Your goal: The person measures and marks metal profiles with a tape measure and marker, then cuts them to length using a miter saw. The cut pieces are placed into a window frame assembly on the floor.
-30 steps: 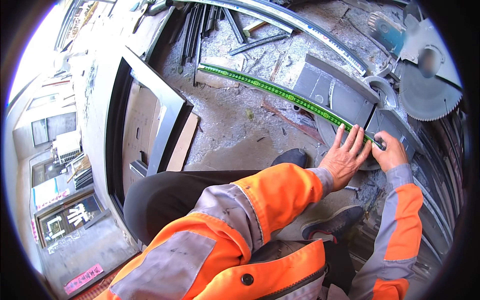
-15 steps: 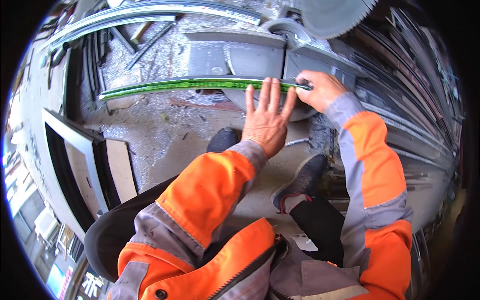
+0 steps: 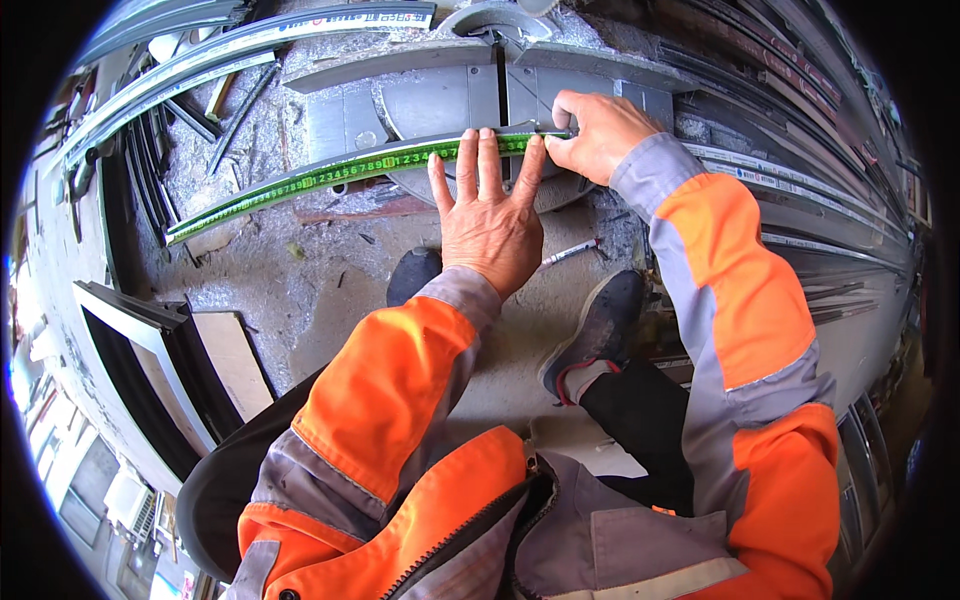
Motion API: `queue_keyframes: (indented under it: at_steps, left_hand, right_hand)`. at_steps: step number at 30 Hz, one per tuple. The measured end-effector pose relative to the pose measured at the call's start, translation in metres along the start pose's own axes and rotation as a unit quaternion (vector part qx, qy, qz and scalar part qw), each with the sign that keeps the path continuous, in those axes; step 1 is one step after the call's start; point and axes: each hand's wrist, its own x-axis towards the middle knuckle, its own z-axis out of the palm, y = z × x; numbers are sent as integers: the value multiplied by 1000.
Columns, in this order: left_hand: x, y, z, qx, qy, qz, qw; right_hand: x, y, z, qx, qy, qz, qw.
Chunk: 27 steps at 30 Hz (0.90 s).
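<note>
A green measuring tape [image 3: 345, 172] is stretched along a long, thin metal profile [image 3: 505, 130] lying across the front of a saw table [image 3: 430, 105]. My left hand [image 3: 490, 235] rests over the tape near its right part, fingers spread and fingertips pressing on tape and profile. Just right of it, my right hand [image 3: 607, 135] pinches a small dark item at the profile, close to the saw slot. Most of that item is hidden by the fingers.
A metal fence [image 3: 390, 62] runs behind the tape. Long metal profiles [image 3: 270, 35] lie at the back left; more bars [image 3: 790, 175] are stacked at the right. A dark frame [image 3: 150, 365] stands at the left. A thin pen-like stick [image 3: 570, 253] lies near my shoe [image 3: 600, 325]. Metal shavings cover the floor.
The view has shifted, and the round saw blade at the upper right is out of sight. My left hand stays on the tape. My right hand's index finger now reaches further forward.
</note>
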Motion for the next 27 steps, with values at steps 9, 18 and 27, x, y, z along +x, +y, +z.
queue_keyframes:
  at_steps: [9,18,27]
  left_hand:
    - [1,3,4,13,-1,-7,1000]
    - [0,3,5,5,8,-9,1000]
    - [0,2,8,14,5,-1,1000]
  right_hand:
    - [-5,6,-2,-17,31,23,999]
    - [-33,25,13,77,235,1,969]
    - [-97,77,172,336,339,191,858]
